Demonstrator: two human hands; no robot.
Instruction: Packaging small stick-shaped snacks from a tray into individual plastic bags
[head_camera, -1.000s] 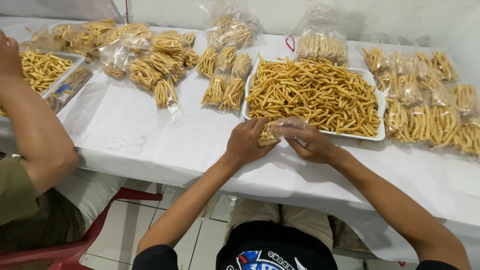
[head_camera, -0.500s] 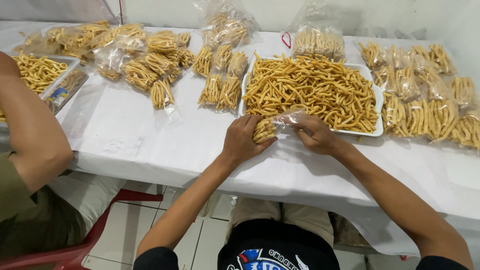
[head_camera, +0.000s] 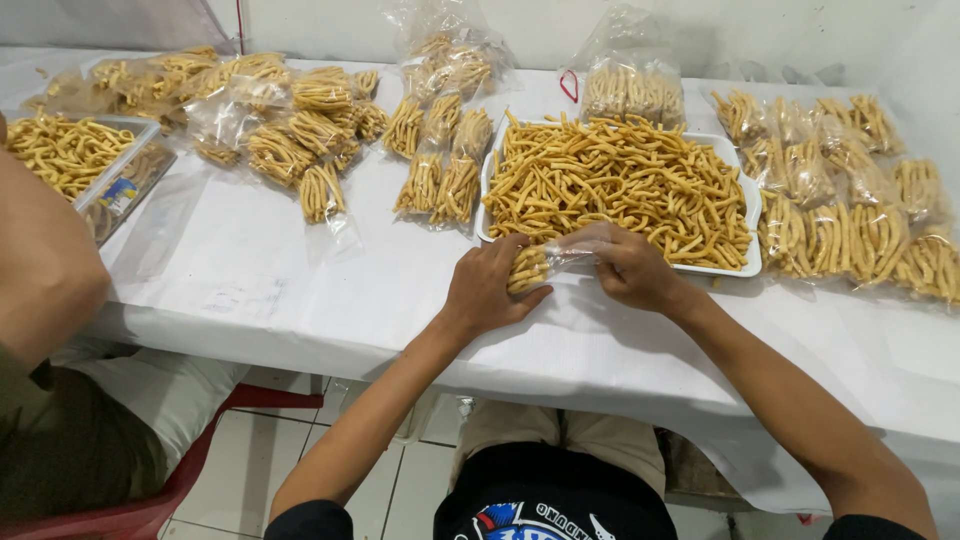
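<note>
I had my left hand (head_camera: 487, 290) closed round the filled end of a small clear bag (head_camera: 540, 264), while my right hand (head_camera: 628, 268) pinched its open end, at the near edge of the white tray (head_camera: 752, 215) so loose snack sticks (head_camera: 620, 185) were within reach.

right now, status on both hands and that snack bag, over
Left hand gripping filled end of the small clear bag. Right hand holding its open end. White tray of snack sticks directly behind. Neighbour's arm far left, apart.
</note>
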